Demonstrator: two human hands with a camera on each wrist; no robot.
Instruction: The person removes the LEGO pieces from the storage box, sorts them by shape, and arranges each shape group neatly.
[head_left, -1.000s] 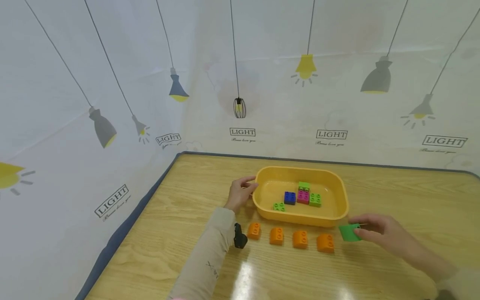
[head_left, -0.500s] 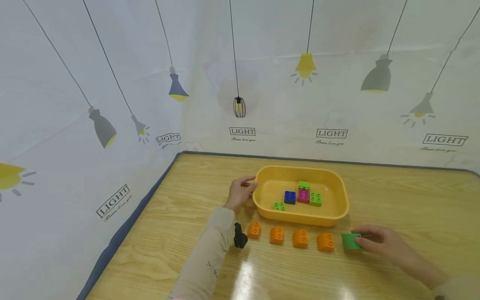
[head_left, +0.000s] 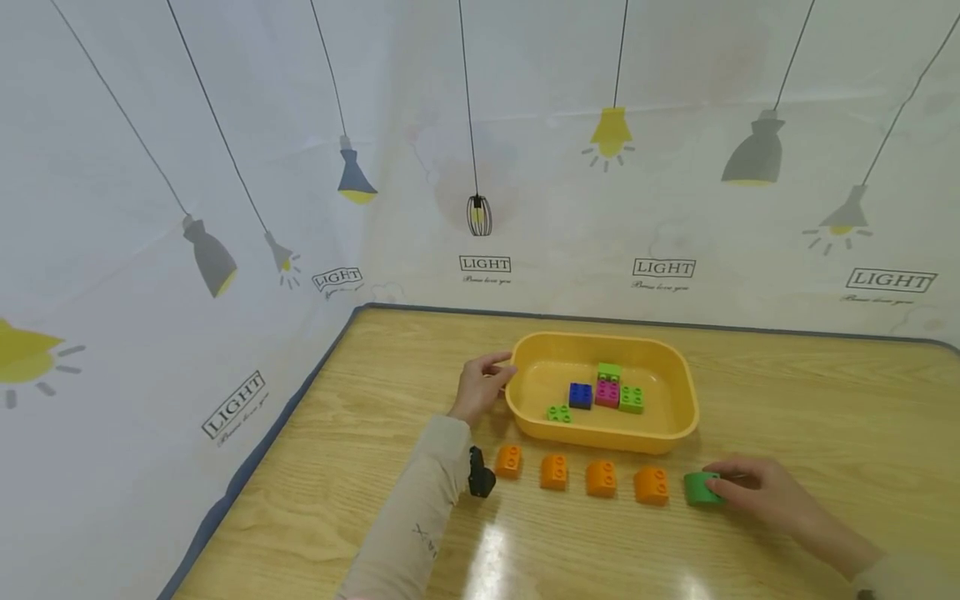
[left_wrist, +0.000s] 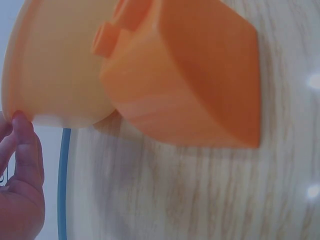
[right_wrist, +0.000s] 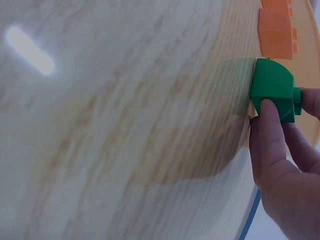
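Note:
On the table, my right hand (head_left: 765, 492) pinches a green building block (head_left: 701, 488) with a curved side. The right wrist view shows the fingers (right_wrist: 270, 132) along one side of this block (right_wrist: 272, 85) and another digit at its stud. My left hand (head_left: 480, 388) holds the left rim of a yellow tray (head_left: 603, 435), fingertips right at the edge. Several orange curved blocks (head_left: 601, 479) stand in a row before the tray, the green one at the row's right end. One orange block (left_wrist: 185, 85) looms large in the left wrist view.
Inside the tray are a blue block (head_left: 580, 396), a magenta block (head_left: 607, 392) and several light green blocks (head_left: 632, 400). A black object (head_left: 480, 472) shows beside the left sleeve (head_left: 420, 508). Behind the wooden table (head_left: 420, 350) hangs a lamp-printed cloth (head_left: 555, 167).
My right hand has brought the green block down and towards me, from beside the tray's corner to the right end of the orange row. The left hand and tray have stayed put.

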